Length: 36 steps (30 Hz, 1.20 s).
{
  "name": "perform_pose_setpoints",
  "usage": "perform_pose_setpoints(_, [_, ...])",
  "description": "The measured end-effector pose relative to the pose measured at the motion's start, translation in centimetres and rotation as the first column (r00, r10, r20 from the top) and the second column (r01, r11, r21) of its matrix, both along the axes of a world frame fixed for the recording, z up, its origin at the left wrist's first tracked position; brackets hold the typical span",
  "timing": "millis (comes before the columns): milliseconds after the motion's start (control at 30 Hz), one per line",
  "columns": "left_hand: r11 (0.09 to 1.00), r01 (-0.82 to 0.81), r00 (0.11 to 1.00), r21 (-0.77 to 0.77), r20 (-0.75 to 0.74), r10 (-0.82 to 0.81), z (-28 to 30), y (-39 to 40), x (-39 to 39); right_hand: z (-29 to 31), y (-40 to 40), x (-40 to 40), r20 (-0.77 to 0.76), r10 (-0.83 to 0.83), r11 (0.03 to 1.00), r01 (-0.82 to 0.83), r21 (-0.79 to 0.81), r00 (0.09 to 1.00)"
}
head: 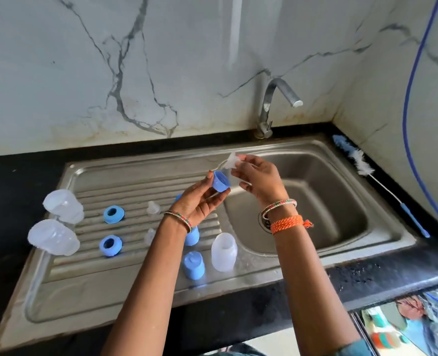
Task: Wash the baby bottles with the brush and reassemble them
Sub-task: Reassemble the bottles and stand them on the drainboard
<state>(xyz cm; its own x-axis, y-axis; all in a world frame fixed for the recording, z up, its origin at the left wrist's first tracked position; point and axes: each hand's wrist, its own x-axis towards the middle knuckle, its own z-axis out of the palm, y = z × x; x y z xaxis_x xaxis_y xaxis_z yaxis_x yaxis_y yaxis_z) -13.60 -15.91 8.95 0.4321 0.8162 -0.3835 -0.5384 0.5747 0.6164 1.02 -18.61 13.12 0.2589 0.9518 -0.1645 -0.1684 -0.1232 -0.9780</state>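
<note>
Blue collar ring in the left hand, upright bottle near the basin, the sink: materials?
Blue collar ring: looks like opaque matte plastic, uniform colour. Upright bottle: probably translucent frosted plastic, cloudy white. Sink: likely brushed stainless steel, grey sheen, pressed ribs.

Brushed steel sink (pixel 341 255), glossy marble wall (pixel 110 60), plastic blue caps (pixel 193 265).

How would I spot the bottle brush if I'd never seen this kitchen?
Find the steel sink, then the black counter strip along its right edge, by the marble wall. The brush lies there along the rim. It alone is long and thin: fluffy blue-and-white bristles, a wire stem and a blue handle.
</note>
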Motion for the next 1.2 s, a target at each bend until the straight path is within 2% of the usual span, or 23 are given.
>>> perform_pose_setpoints(33, [1.000, -0.006, 1.000, 0.003, 0.013, 0.006, 0.3, -0.4, -0.4, 0.2, -0.3, -0.8, 0.094, -0.023, 0.998, 0.018, 0.055, 0.995])
perform_pose_setpoints(100, [1.000, -0.012, 0.999, 0.013, 0.052, 0.011, 0.7, -1.1, -1.2, 0.7, -1.1, -2.5, 0.172, -0.054, 0.985, 0.024, 0.170, 0.984])
perform_pose_setpoints(200, [0.998, 0.018, 0.996, 0.059, 0.082, -0.023, 1.8, -2.2, -2.3, 0.5, -2.5, -4.2, 0.290, 0.003, 0.948, -0.095, 0.305, 0.957])
perform_pose_setpoints(267, [0.995, 0.031, 0.996, 0.093, 0.085, -0.039, 2.4, -3.0, -2.9, 0.2, -3.0, -4.9, 0.404, 0.028, 0.921, -0.181, 0.346, 0.914])
perform_pose_setpoints(400, [0.993, 0.034, 0.979, 0.116, 0.194, -0.057, 2.3, -4.0, -3.8, 0.3, -3.7, -5.5, 0.461, -0.070, 0.919, -0.122, 0.374, 0.885])
perform_pose_setpoints(467, [0.991, 0.026, 0.978, 0.133, 0.201, -0.052, 2.0, -4.3, -4.0, 0.4, -4.3, -5.9, 0.508, -0.083, 0.926, -0.123, 0.358, 0.857])
perform_pose_setpoints(600, [0.989, 0.005, 0.980, 0.151, 0.196, -0.035, 1.7, -4.8, -4.5, 0.6, -5.2, -6.3, 0.742, -0.111, 0.960, -0.121, 0.252, 0.661])
perform_pose_setpoints(767, [0.983, -0.014, 0.979, 0.183, 0.200, -0.023, 1.9, -5.1, -4.9, 0.8, -5.9, -6.5, 0.882, -0.168, 0.955, -0.148, 0.256, 0.441])
perform_pose_setpoints(833, [0.979, -0.011, 0.982, 0.204, 0.189, -0.028, 1.6, -5.1, -5.1, 0.7, -6.0, -6.4, 0.894, -0.106, 0.954, -0.209, 0.215, 0.436])
perform_pose_setpoints(933, [0.968, -0.010, 0.986, 0.251, 0.165, -0.033, 1.3, -5.3, -5.1, 0.7, -6.6, -6.5, 0.877, 0.007, 0.953, -0.269, 0.139, 0.480])
perform_pose_setpoints(1000, [0.969, -0.014, 0.993, 0.248, 0.120, -0.017, 1.4, -5.6, -4.9, 0.5, -6.8, -6.5, 0.887, 0.045, 0.952, -0.289, 0.102, 0.459])
perform_pose_setpoints(1100, [0.982, -0.023, 0.997, 0.188, 0.077, 0.008, 1.3, -5.4, -4.7, 0.2, -6.6, -6.3, 0.911, 0.006, 0.957, -0.266, 0.113, 0.411])
perform_pose_setpoints(1200, [0.991, -0.017, 0.985, 0.136, 0.174, -0.007, 0.9, -5.2, -5.1, 0.4, -6.2, -6.2, 0.909, -0.039, 0.954, -0.255, 0.157, 0.414])
